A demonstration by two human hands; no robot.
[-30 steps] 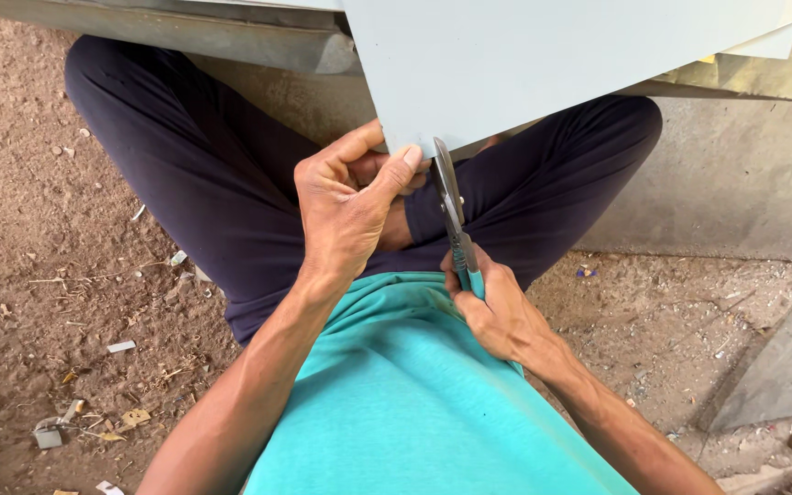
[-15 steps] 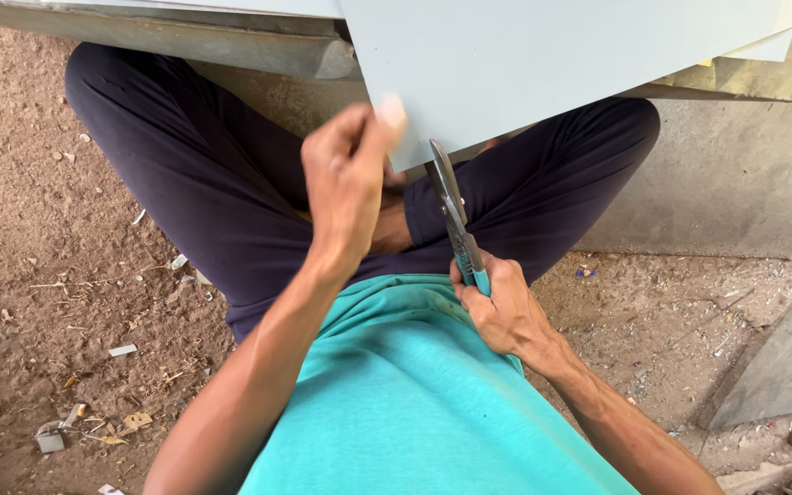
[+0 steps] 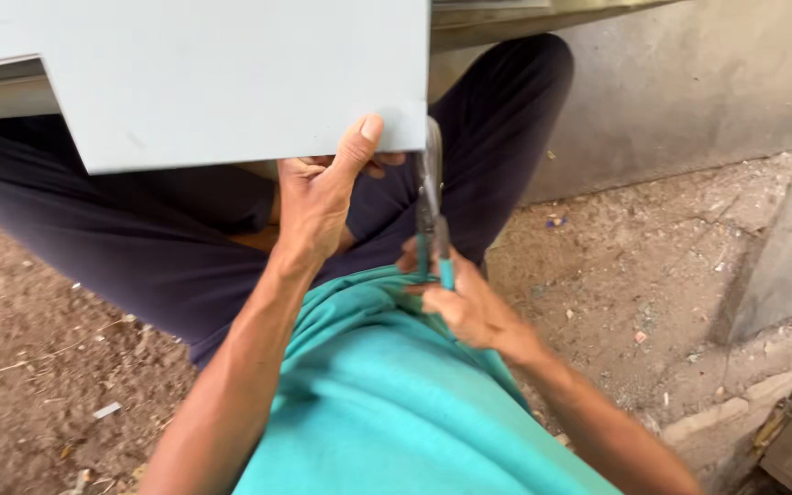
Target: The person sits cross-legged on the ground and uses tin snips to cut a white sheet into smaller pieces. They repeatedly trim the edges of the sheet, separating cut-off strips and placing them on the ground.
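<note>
A flat pale grey-blue sheet [image 3: 231, 73] fills the upper left of the view, with a notch cut at its left edge. My left hand [image 3: 323, 188] pinches the sheet's lower edge near its right corner, thumb on top. My right hand [image 3: 469, 307] grips the teal handles of metal snips [image 3: 431, 215], whose blades point up beside the sheet's right edge. I sit cross-legged in dark trousers [image 3: 139, 238] and a teal shirt [image 3: 387, 403].
Bare dirt ground [image 3: 38, 367] with small scraps lies to the left. A concrete wall [image 3: 689, 82] rises at the right, with a grey slab [image 3: 790, 257] leaning near it and rubble at the lower right corner.
The view has shifted, so the sheet now sits further left. My left hand let go, then regripped the sheet's lower edge. The snips now stand at the sheet's right edge.
</note>
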